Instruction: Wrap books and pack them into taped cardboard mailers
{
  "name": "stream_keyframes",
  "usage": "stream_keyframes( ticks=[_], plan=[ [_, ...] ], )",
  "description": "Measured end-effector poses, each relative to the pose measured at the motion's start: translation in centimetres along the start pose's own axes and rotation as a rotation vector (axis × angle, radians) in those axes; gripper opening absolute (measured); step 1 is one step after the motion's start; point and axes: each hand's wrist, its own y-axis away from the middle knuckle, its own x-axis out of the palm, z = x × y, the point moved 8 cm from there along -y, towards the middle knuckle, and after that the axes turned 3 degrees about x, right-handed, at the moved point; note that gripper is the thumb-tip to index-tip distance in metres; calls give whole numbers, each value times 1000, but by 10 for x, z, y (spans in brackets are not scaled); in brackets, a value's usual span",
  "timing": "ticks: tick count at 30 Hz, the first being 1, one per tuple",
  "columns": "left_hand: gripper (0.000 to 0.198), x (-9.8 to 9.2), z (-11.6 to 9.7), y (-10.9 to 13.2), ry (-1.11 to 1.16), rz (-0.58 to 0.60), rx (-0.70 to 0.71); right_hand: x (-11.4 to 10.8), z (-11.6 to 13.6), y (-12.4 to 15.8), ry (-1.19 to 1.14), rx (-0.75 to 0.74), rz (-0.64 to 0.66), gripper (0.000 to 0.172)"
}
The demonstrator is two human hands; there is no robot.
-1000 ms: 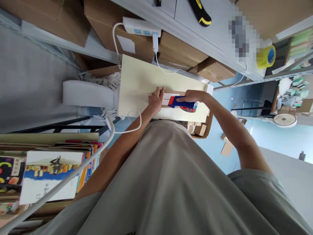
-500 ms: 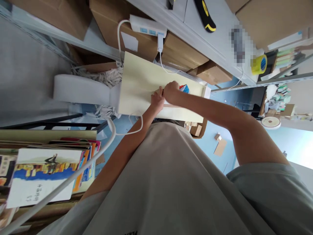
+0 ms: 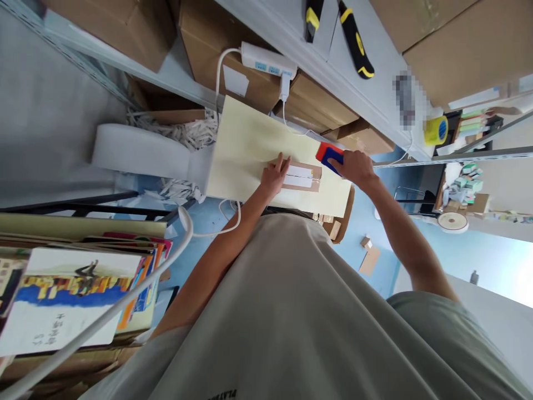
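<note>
Parcel (image 3: 303, 179): a small, flat, brown cardboard packet with a white label on top. It lies on the pale yellow tabletop (image 3: 245, 144), near the edge closest to the person and between the two hands.
Left hand (image 3: 275, 175): palm down with fingers spread, resting on the end of the parcel. The grip is wide open, pressing rather than holding. The flat palm probably pins the light packet so it cannot slide.
Right hand (image 3: 353, 166): grip closed around a red and blue tape dispenser (image 3: 328, 154), held just beyond the other end of the parcel. Whether the dispenser touches the cardboard cannot be told.
Behind the tabletop: stacked cardboard boxes (image 3: 320, 103) stand under a grey shelf (image 3: 375, 94). A white power strip (image 3: 268, 61) rests on one box, with its cable (image 3: 217, 72) hanging down.
On the shelf: two tools with yellow and black handles (image 3: 356, 39), and a yellow tape roll (image 3: 436, 130) farther along.
Beside the tabletop: a white foam roll (image 3: 137, 150) with shredded paper (image 3: 187, 130) behind it.
Near the person: a stack of colourful books (image 3: 70, 289).
</note>
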Motion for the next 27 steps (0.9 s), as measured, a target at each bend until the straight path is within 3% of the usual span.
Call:
stream_keyframes(
  ticks=[3, 7, 9, 11, 15, 18, 22, 27],
  plan=[
    [135, -2, 1, 6, 3, -12, 58, 17, -6, 24, -397, 60, 15, 70],
    [150, -12, -2, 18, -23, -47, 116, 40, -2, 50, -1142, 59, 76, 78],
    [142, -22, -13, 21, 4, -102, 123, 48, -4, 56, -1384, 45, 90, 76],
    [121, -38, -36, 19, 74, -199, 145, 55, -7, 57, -1517, 28, 99, 70],
    [50, -83, -108, 10, 251, -480, 277, 60, -19, 51, -1646, -37, 76, 65],
    [22, -110, -161, -3, 335, -598, 332, 47, -30, 46, -1619, -143, -84, 62],
    [14, -126, -199, -22, 422, -684, 316, 29, -45, 45, -1542, -233, -252, 50],
    [27, -114, -209, -46, 505, -614, 157, 11, -73, 25, -1292, -241, -375, 47]
  ],
)
